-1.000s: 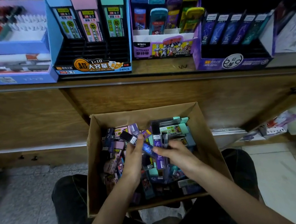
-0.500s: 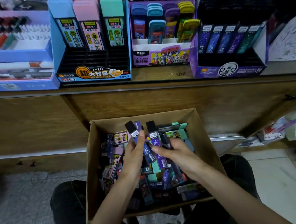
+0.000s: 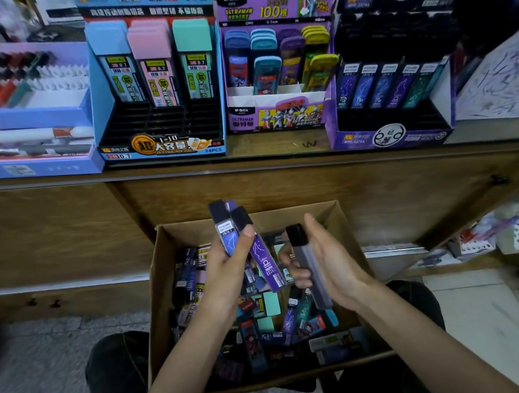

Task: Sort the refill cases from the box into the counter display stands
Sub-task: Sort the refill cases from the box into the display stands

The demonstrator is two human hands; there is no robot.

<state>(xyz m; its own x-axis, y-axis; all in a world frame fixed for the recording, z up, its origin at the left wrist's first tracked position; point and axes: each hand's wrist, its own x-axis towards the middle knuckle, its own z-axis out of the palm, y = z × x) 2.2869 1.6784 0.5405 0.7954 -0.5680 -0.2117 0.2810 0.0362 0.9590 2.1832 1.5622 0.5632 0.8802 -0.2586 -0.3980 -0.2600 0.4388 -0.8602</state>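
A cardboard box (image 3: 352, 232) full of several mixed refill cases rests on my lap. My left hand (image 3: 229, 269) grips a fan of slim black-capped constellation cases, blue (image 3: 227, 235) and purple (image 3: 262, 257), above the box. My right hand (image 3: 326, 263) holds one grey black-capped case (image 3: 311, 273) upright beside them. On the counter stand a blue display stand (image 3: 162, 150) with big blue, pink and teal cases, a purple Ultraman stand (image 3: 276, 115), and a dark purple constellation stand (image 3: 391, 134) with a row of slim cases.
A wooden counter front (image 3: 282, 179) rises just behind the box. Pen trays (image 3: 14, 116) sit at the counter's left. Scribbled paper (image 3: 512, 81) lies at the right. Tiled floor (image 3: 43, 383) spreads on both sides of my knees.
Both hands have lifted out of the box with slim cases. The right hand now holds a single grey case apart from the left hand's bundle. My view tilted up toward the counter.
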